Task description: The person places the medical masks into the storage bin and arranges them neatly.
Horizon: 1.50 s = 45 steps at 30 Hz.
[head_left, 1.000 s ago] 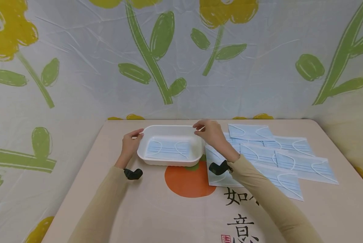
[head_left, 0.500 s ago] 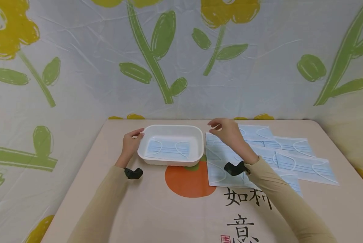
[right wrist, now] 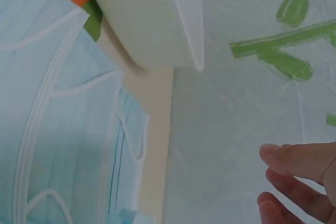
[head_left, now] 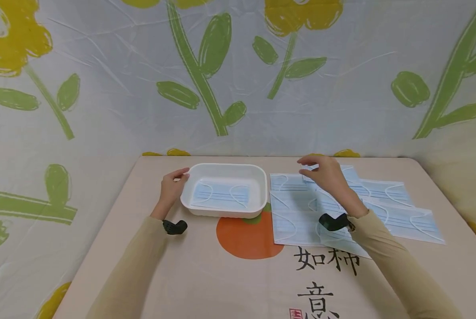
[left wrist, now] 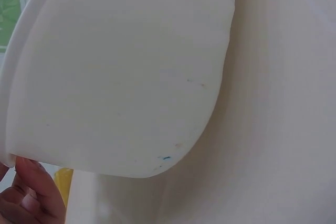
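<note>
At the near side of the table (head_left: 206, 279), we find a wide path between the left sleeve (head_left: 128, 266) and the right sleeve (head_left: 401, 266). We can enter the white tray (head_left: 223, 213) from above, but its raised walls bar us from the sides, and the left hand (head_left: 171, 189) occupies its left rim. Between tray and spread masks (head_left: 291, 206) we see a slim gap; the right hand (head_left: 328, 176) obstructs us above the masks' far part. Behind, the flowered sheet (head_left: 142, 115) blocks us.
</note>
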Each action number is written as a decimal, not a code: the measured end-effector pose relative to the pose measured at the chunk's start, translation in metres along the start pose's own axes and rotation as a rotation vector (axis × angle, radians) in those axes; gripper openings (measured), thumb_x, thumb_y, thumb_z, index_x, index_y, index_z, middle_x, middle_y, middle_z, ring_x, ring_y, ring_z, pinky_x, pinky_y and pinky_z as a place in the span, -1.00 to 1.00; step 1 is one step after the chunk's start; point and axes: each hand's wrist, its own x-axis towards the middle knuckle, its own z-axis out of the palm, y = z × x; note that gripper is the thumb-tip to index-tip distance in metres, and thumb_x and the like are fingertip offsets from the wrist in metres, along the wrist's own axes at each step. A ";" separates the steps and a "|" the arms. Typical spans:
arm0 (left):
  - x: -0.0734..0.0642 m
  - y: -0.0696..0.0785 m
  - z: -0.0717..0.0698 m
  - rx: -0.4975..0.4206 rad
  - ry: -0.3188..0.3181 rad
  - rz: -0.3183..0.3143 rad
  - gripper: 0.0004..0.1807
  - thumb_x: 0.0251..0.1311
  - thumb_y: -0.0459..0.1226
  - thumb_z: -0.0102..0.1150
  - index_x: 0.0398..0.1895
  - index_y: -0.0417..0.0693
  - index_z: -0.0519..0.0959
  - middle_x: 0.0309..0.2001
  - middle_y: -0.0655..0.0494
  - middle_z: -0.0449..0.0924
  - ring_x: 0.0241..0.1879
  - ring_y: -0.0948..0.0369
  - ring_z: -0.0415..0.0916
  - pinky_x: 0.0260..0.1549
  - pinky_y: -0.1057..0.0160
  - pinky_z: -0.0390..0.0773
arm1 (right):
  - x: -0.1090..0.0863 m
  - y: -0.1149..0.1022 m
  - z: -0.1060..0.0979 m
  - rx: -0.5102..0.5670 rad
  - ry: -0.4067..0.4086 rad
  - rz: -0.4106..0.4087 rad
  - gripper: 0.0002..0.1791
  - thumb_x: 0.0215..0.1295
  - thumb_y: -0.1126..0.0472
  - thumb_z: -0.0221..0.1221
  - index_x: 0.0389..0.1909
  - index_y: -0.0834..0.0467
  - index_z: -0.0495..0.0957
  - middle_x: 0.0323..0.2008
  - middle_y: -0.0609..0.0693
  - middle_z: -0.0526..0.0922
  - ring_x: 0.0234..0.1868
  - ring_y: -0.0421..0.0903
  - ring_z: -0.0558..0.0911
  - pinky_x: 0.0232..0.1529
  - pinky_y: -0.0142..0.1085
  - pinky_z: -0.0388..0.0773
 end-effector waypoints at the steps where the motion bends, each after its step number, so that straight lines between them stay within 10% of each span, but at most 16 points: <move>1: 0.000 0.000 0.000 0.000 -0.002 -0.003 -0.65 0.36 -0.23 0.05 0.17 -0.06 0.55 0.07 -0.13 0.56 0.04 0.04 0.44 0.05 0.09 0.49 | -0.001 0.004 -0.002 -0.003 0.006 -0.002 -0.70 0.22 0.35 0.23 -0.01 0.29 0.60 -0.03 0.28 0.65 -0.01 0.23 0.58 -0.06 0.06 0.57; 18: 0.003 -0.001 -0.002 0.020 -0.007 -0.021 -0.65 0.36 -0.21 0.04 0.16 -0.03 0.56 0.08 -0.10 0.55 0.04 0.03 0.43 0.02 0.12 0.50 | -0.012 0.078 -0.030 -0.095 0.115 -0.037 -0.76 0.19 0.38 0.25 -0.10 0.32 0.61 -0.15 0.31 0.65 -0.14 0.26 0.58 -0.17 0.06 0.57; 24: 0.005 -0.003 -0.003 0.032 -0.011 -0.019 -0.64 0.36 -0.21 0.03 0.17 -0.04 0.55 0.09 -0.11 0.55 0.04 0.04 0.42 -0.01 0.16 0.50 | -0.013 0.095 -0.039 -0.082 0.103 0.006 -0.75 0.22 0.35 0.24 -0.09 0.33 0.60 -0.13 0.33 0.63 -0.11 0.28 0.57 -0.33 -0.70 0.42; 30: 0.004 -0.001 -0.003 0.032 -0.013 -0.014 -0.64 0.35 -0.21 0.05 0.17 -0.04 0.55 0.08 -0.11 0.55 0.02 0.05 0.43 -0.05 0.19 0.50 | -0.007 0.131 -0.036 -0.076 0.124 0.030 -0.72 0.21 0.28 0.27 -0.08 0.29 0.61 -0.14 0.30 0.64 -0.14 0.17 0.57 -0.29 -0.12 0.62; 37: 0.003 0.000 -0.004 0.038 -0.012 -0.003 -0.63 0.34 -0.21 0.07 0.16 -0.07 0.56 0.06 -0.14 0.56 -0.02 0.06 0.45 -0.10 0.26 0.50 | 0.002 0.181 -0.029 -0.069 0.147 0.034 -0.68 0.18 0.11 0.32 -0.10 0.17 0.63 -0.18 0.20 0.66 -0.24 -0.03 0.58 -0.50 -0.38 0.51; 45: 0.005 -0.005 -0.002 0.039 -0.005 0.029 -0.64 0.32 -0.21 0.08 0.14 -0.09 0.57 0.03 -0.16 0.58 -0.04 0.04 0.47 -0.09 0.24 0.51 | 0.000 0.173 -0.037 -0.013 0.105 0.125 -0.63 0.19 0.16 0.31 -0.05 0.28 0.58 -0.13 0.34 0.63 -0.18 0.18 0.57 -0.28 -0.07 0.56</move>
